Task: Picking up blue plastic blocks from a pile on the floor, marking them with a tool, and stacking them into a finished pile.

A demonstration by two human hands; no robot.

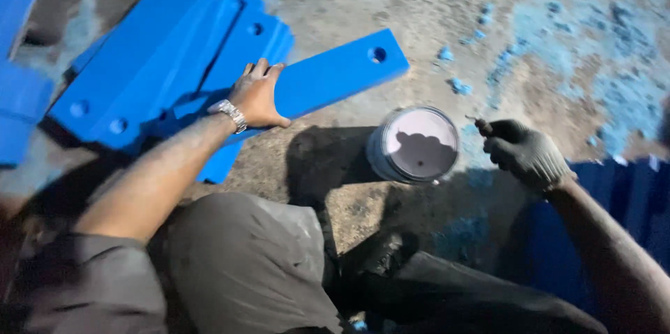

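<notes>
My left hand (258,97), bare with a silver wristwatch, rests flat on a long blue painted metal plate (335,72) with a round hole near its far end. The plate lies on a dirty, paint-stained floor. My right hand (523,154) wears a dark glove and is closed around a thin handle, likely a brush, whose tip is hard to see. Between the hands stands an open paint can (417,144) with pale liquid inside, just left of my right hand.
Several more blue plates with holes (167,48) lie stacked at the left, another blue piece (21,97) at the far left edge. Blue paint spots (558,27) cover the floor at the right. My knees in dark trousers (265,264) fill the bottom.
</notes>
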